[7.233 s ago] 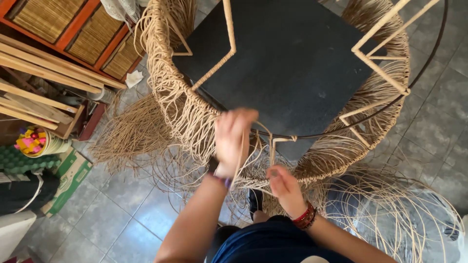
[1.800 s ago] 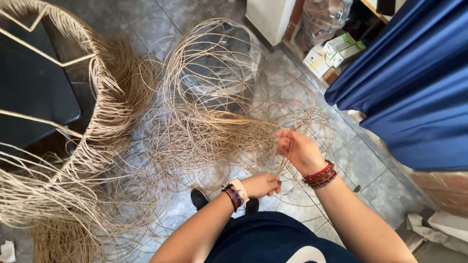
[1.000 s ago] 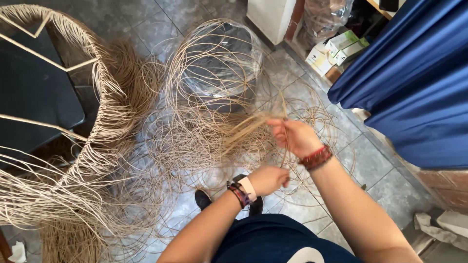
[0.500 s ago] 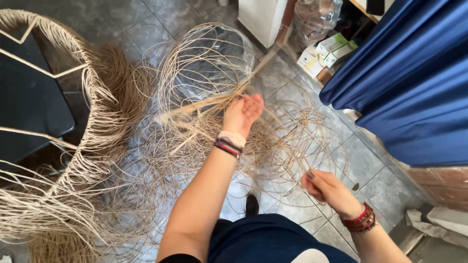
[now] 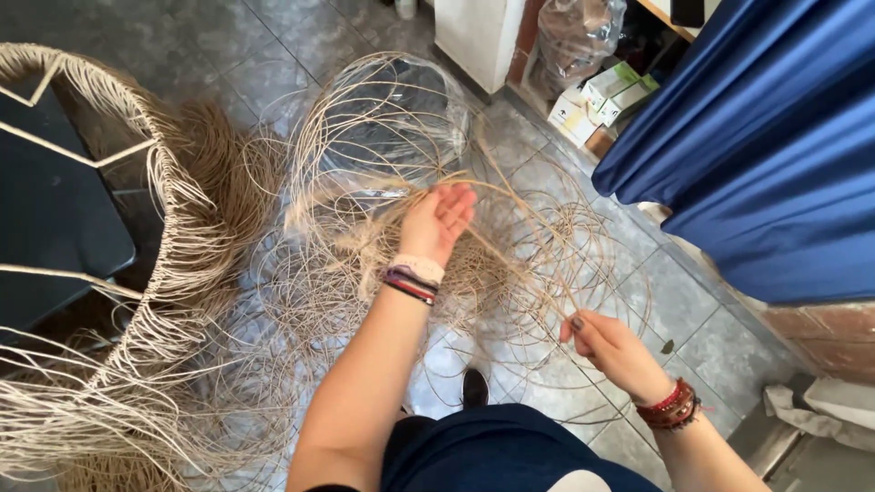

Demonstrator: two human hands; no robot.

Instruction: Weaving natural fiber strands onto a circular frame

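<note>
A loose tangle of thin tan rattan strands (image 5: 383,182) lies coiled on the grey tiled floor. My left hand (image 5: 437,219) reaches forward into it, fingers spread, with a bunch of strands running across the palm. My right hand (image 5: 602,342) is low at the right, pinching one long strand that runs up toward the left hand. At the left stands a round frame with a partly woven rattan rim (image 5: 155,210); loose strand ends hang from it.
A blue curtain (image 5: 766,155) hangs at the right. Small boxes (image 5: 592,105) and a plastic bag sit by a white cabinet (image 5: 478,36) at the back. A dark seat panel (image 5: 46,200) fills the frame. My shoe (image 5: 474,387) shows below.
I turned from the woven frame to the floor pile. My left hand went forward into the strands while my right hand drew back to the right with one strand.
</note>
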